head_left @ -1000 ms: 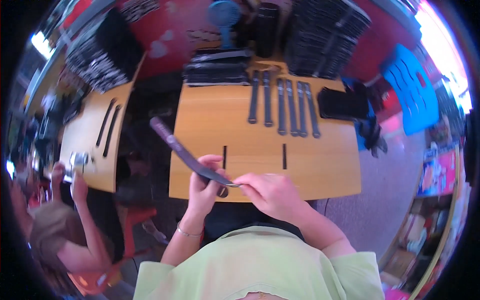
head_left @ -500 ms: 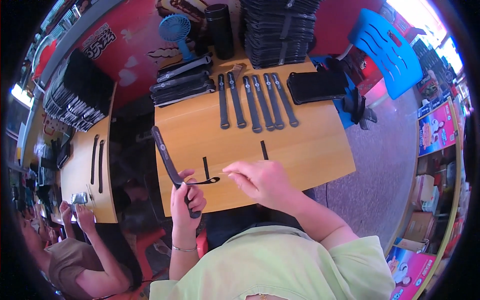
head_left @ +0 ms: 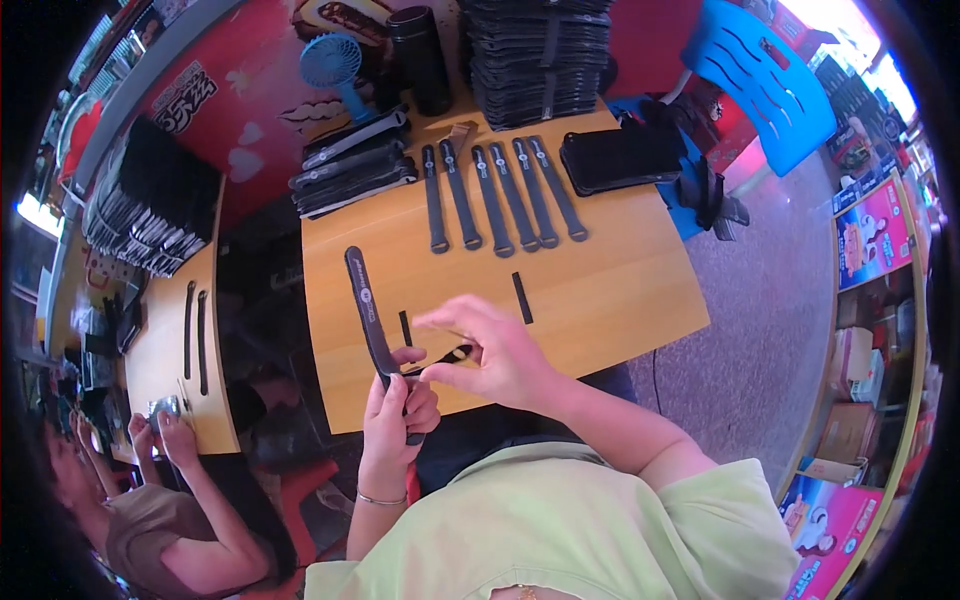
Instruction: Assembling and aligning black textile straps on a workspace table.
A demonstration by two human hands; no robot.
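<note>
Our left hand (head_left: 398, 405) is closed around the lower end of a long black strap (head_left: 368, 308), gripping it just at the near edge of the wooden worktop (head_left: 610, 290). The strap's long axis runs from that grip up and slightly to the left, its free end pointing away from us over the worktop, a small round mark showing midway along it. Our right hand (head_left: 495, 352) is just beside the left, thumb and forefinger pinched on a small dark loop piece (head_left: 455, 354) held against the strap's lower end, while the other fingers are spread and raised.

On the worktop just beyond our hands lie two short black strips (head_left: 522, 297), one on each side of the right hand, both pointing roughly away from us. Farther out, a row of five black straps (head_left: 497, 192) lies side by side, long axes running away from us. To their left sits a pile of strap bundles (head_left: 352, 165), and to their right a black pouch (head_left: 622, 156). Behind them stand a tall stack of black straps (head_left: 540, 55), a dark cylindrical bottle (head_left: 420, 58) and a small blue fan (head_left: 335, 65). At the left, another person's hands (head_left: 160, 425) work at a second worktop (head_left: 165, 340).
</note>
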